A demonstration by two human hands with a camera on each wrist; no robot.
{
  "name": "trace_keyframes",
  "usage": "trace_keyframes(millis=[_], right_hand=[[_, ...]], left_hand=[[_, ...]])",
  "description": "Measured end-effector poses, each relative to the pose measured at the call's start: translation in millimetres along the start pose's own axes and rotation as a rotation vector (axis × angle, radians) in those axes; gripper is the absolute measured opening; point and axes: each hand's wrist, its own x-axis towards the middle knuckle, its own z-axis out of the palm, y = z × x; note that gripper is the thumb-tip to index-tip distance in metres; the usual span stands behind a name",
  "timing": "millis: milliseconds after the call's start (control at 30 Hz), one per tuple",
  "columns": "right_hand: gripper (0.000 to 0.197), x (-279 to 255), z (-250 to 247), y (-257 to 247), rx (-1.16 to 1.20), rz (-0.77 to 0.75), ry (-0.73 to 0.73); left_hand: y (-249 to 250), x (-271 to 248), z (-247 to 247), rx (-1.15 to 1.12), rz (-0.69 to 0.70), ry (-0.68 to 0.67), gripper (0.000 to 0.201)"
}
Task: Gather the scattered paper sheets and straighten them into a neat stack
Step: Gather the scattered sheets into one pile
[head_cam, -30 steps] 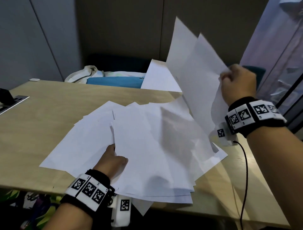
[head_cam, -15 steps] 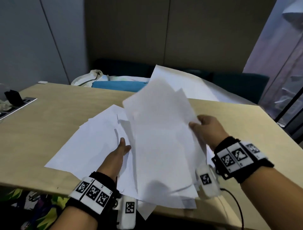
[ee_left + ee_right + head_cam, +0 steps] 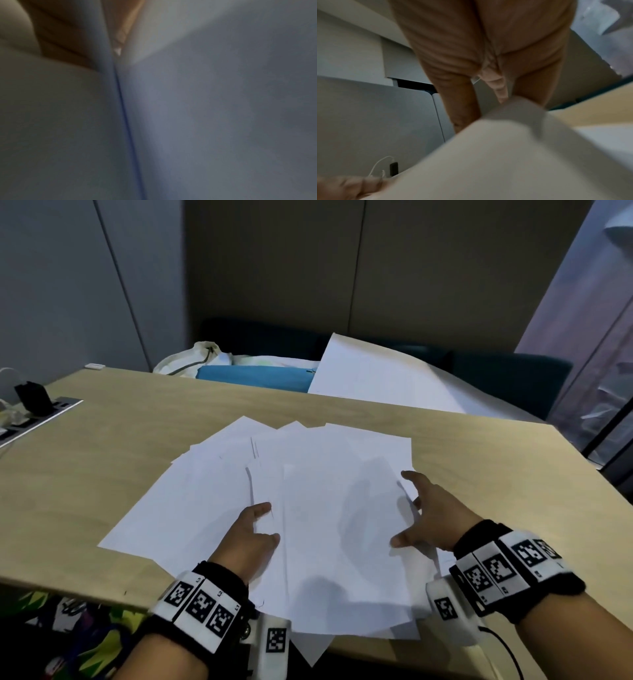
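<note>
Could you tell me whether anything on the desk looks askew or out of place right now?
Yes. The paper sheets are fanned at mismatched angles rather than squared, and several corners hang over the table's near edge. One more sheet lies apart beyond the far edge. The left hand and right hand rest at the pile's sides.

I see a light wood table [image 3: 102,460]. A power strip [image 3: 37,419] is set into its left edge with a black plug [image 3: 30,398] in it. Behind the far edge, a blue cushion [image 3: 253,376], a white cloth bag [image 3: 191,362] and a dark teal sofa [image 3: 507,378]. Grey wall panels [image 3: 85,285] behind.
</note>
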Motion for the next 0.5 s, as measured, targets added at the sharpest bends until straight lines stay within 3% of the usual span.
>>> trace_keyframes(millis=[200, 333, 500], right_hand=[[0.063, 9, -26, 2, 0.053, -0.066, 0.161], [0.060, 36, -27, -7, 0.159, -0.113, 0.215], [0.055, 72, -4, -16, 0.082, -0.002, 0.178]], left_hand=[[2, -2, 2, -0.016, 0.009, -0.024, 0.054], [-3, 1, 2, -0.009, 0.008, -0.025, 0.054], [-8, 3, -1, -0.035, 0.013, -0.072, 0.045]])
